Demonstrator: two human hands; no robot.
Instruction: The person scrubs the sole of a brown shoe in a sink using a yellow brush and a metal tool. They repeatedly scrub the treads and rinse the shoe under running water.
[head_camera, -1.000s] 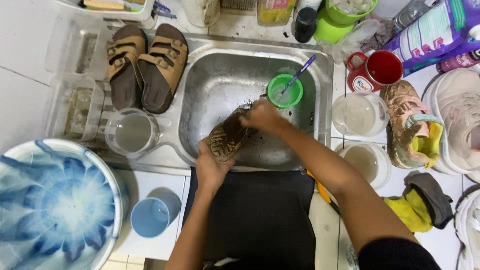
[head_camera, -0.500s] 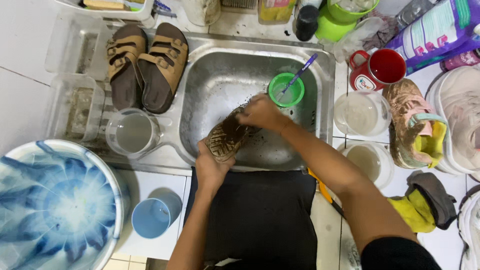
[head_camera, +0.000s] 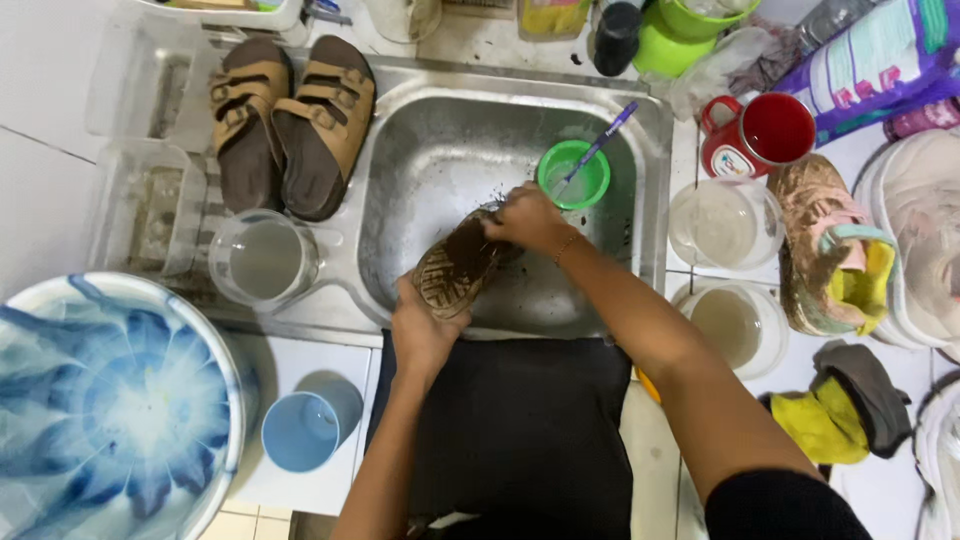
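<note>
Steel sink (head_camera: 650, 215) drainboard carries brown sandals (head_camera: 290, 120) and a clear jug (head_camera: 265, 260)

Brown muddy ridged-sole shoe (head_camera: 455, 270); silver steel sink (head_camera: 420, 150); green plastic cup (head_camera: 573, 175); tan-brown strap sandals (head_camera: 290, 120); blue-white swirl basin (head_camera: 110, 400); red mug (head_camera: 765, 135).

The right hand (head_camera: 525, 218) has slid slightly along the muddy shoe (head_camera: 455, 268) sole — toward its heel.

Head camera, straight down, near sink (head_camera: 640, 170)
</note>
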